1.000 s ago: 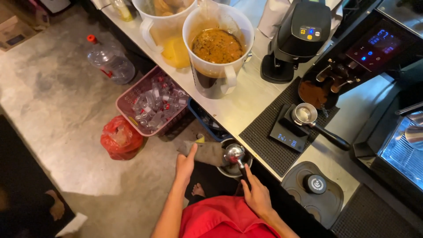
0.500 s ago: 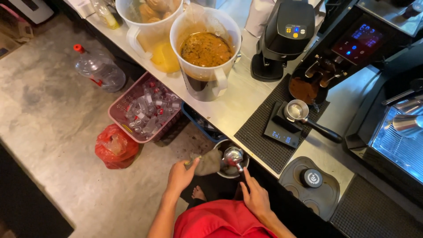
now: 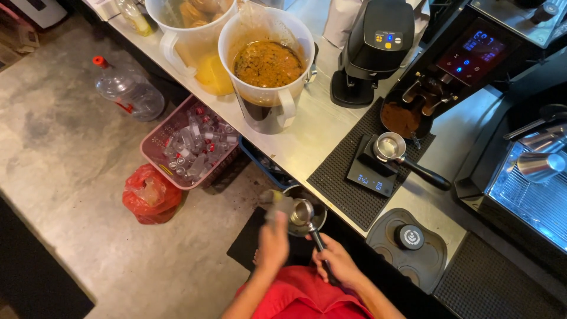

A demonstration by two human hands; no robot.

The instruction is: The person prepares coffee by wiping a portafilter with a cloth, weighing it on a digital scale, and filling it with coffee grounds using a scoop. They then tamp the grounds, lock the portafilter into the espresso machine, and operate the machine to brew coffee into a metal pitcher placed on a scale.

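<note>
Head view shows your right hand (image 3: 338, 264) closed around the black handle of a portafilter (image 3: 303, 214), whose steel basket sits over a round metal bin (image 3: 316, 220) below the edge of the surface (image 3: 307, 142). Your left hand (image 3: 273, 245) is blurred; it presses a grey cloth (image 3: 276, 204) against the basket's rim, fingers folded over the cloth.

On the surface, a second portafilter (image 3: 391, 147) rests on a small black scale (image 3: 372, 170), which lies on a ribbed black mat (image 3: 354, 189). A black round tamper (image 3: 409, 236) stands in a grey tray (image 3: 407, 251) just beside that mat. Behind them is a clear pitcher of brown liquid (image 3: 267, 65).

On the floor, a pink basket of small clear bottles with red caps (image 3: 189, 145) sits touching a red plastic bag (image 3: 146, 195), with a large clear water bottle with a red cap (image 3: 127, 88) nearby.
</note>
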